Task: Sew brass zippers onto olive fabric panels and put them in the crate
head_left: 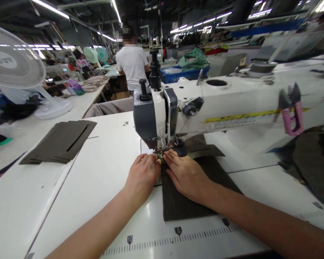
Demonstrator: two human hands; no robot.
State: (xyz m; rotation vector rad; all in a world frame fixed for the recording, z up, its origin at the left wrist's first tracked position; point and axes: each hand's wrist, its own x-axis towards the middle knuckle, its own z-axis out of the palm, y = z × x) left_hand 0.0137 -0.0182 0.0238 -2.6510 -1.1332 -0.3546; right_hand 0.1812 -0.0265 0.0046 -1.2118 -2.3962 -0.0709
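Note:
A dark olive fabric piece point(186, 201) lies on the white table under the head of a sewing machine point(162, 111). My right hand point(185, 172) rests on the fabric, fingers stretched toward the presser foot. Left of the foot, my left hand point(144, 172) has its fingers bent and pressed together at the fabric's edge; what they hold, if anything, is hidden. A small white piece point(148, 151) shows beside the left fingertips. A narrow dark strip point(207, 151) sticks out to the right beyond my right hand.
Stacked dark pieces point(61, 142) lie at left, near a white fan point(54, 108). Pink-handled snips point(293, 115) are on the machine arm. A dark bundle point(314, 162) sits at right. Behind the machine are a person in a white shirt point(132, 64) and a blue crate point(174, 75).

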